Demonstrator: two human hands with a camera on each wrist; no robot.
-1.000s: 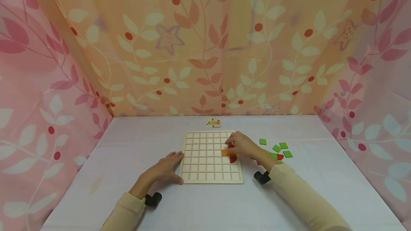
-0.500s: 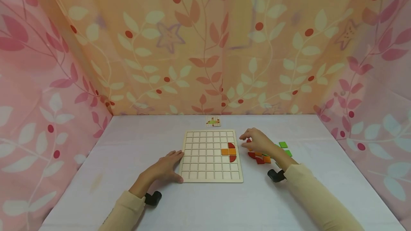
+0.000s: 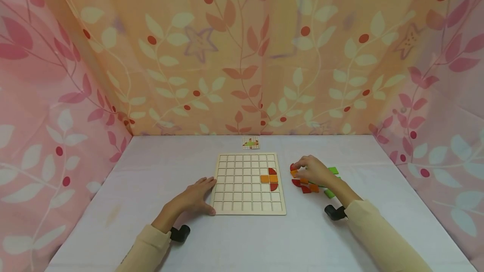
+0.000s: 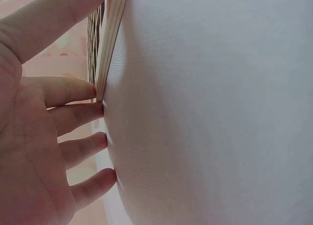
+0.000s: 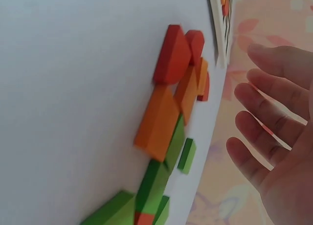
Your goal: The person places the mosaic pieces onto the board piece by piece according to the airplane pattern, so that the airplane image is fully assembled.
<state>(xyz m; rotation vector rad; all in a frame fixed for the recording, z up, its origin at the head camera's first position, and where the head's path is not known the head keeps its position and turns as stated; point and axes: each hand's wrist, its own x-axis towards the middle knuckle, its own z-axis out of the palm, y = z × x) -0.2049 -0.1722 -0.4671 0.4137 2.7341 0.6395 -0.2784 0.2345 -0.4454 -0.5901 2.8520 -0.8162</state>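
Observation:
My left hand (image 3: 194, 196) rests with spread fingers along the left edge of a pale wooden grid board (image 3: 238, 198); the left wrist view has its fingertips (image 4: 88, 90) at the board's side. Two orange squares (image 3: 264, 179) lie in cells on the board's right side, with red quarter-round tiles (image 3: 274, 187) above and below the outer one. My right hand (image 3: 315, 171) hovers over loose tiles right of the board, fingers loosely bent and holding nothing. Beneath and beside it lie red tiles (image 5: 172, 56), orange tiles (image 5: 159, 122) and green tiles (image 5: 152, 183), some hidden by the hand.
Behind the board lies a small picture card (image 3: 251, 142) showing a coloured pattern on a grid. A white cloth (image 3: 181, 158) covers the table, and patterned fabric walls (image 3: 242, 53) rise at the back and both sides.
My right hand has left the board's right side, where the red and orange tiles now show uncovered, and moved right over the loose tiles. My left hand stays put.

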